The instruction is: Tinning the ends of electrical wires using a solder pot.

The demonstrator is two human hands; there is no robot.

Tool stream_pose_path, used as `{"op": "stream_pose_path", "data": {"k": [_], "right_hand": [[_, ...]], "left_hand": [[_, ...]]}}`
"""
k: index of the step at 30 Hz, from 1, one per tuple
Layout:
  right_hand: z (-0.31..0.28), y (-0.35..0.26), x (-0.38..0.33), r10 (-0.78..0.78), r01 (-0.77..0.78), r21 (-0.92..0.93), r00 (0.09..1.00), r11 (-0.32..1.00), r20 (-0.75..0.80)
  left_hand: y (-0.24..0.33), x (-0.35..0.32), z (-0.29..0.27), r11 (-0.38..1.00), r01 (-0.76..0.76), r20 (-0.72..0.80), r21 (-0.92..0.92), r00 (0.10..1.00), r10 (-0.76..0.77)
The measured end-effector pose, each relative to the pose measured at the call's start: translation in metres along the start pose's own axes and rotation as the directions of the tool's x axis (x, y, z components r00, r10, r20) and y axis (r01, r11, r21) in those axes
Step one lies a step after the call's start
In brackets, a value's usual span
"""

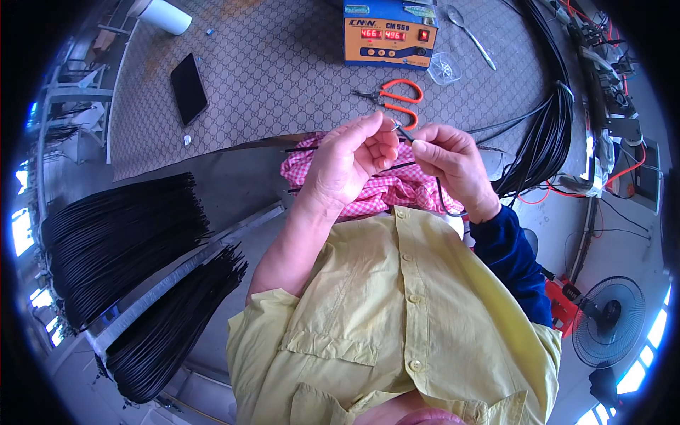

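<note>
My right hand (451, 157) grips a thin black cable (405, 133) between thumb and fingers, its end pointing up and left. A length of the same cable loops down below that hand. At the cable's tip a small pale or metallic bit shows. My left hand (352, 150) is turned partly palm up, with curled fingers and the thumb and forefinger closed at that tip; what they pinch is too small to make out. Just beyond the hands, orange-handled cutters (418, 91) lie on the table (283, 92). Pink checkered cloth (404, 193) covers my lap under both hands.
A blue and orange control box (386, 39) with red displays stands at the back. Beside it are a clear dish (444, 69) of small parts and a spoon (471, 35). A phone (189, 90) lies left. Black cable bundles (127, 237) flank me; a fan (608, 322) stands right.
</note>
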State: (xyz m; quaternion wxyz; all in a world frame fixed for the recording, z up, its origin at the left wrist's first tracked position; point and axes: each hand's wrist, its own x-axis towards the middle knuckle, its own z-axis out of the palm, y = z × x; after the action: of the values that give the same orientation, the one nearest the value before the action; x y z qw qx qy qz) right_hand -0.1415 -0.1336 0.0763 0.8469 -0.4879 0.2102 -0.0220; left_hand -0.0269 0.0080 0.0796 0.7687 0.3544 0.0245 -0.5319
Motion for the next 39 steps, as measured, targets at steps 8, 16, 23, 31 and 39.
{"op": "stream_pose_path", "data": {"k": [8, 16, 23, 31, 39], "right_hand": [[-0.057, -0.056, 0.034, -0.581, 0.176, -0.965, 0.814, 0.196, 0.031], [-0.090, -0.066, 0.078, -0.448, -0.069, -0.907, 0.884, -0.416, 0.138], [-0.088, -0.065, 0.091, -0.320, -0.090, -0.832, 0.941, -0.547, 0.108], [-0.086, -0.067, 0.088, -0.301, -0.093, -0.829, 0.949, -0.552, 0.094], [-0.094, -0.082, 0.086, -0.276, 0.003, -0.900, 0.951, -0.436, 0.137]], "left_hand": [[-0.017, 0.012, -0.027, 0.999, 0.005, -0.111, 0.044, 0.994, 0.000], [-0.033, 0.020, -0.047, 0.998, 0.051, -0.124, 0.047, 0.991, -0.045], [-0.036, 0.021, -0.053, 0.997, 0.064, -0.116, 0.052, 0.992, -0.058], [-0.035, 0.021, -0.052, 0.996, 0.072, -0.130, 0.050, 0.989, -0.065], [-0.037, 0.022, -0.052, 0.997, 0.070, -0.147, 0.044, 0.987, -0.063]]}}
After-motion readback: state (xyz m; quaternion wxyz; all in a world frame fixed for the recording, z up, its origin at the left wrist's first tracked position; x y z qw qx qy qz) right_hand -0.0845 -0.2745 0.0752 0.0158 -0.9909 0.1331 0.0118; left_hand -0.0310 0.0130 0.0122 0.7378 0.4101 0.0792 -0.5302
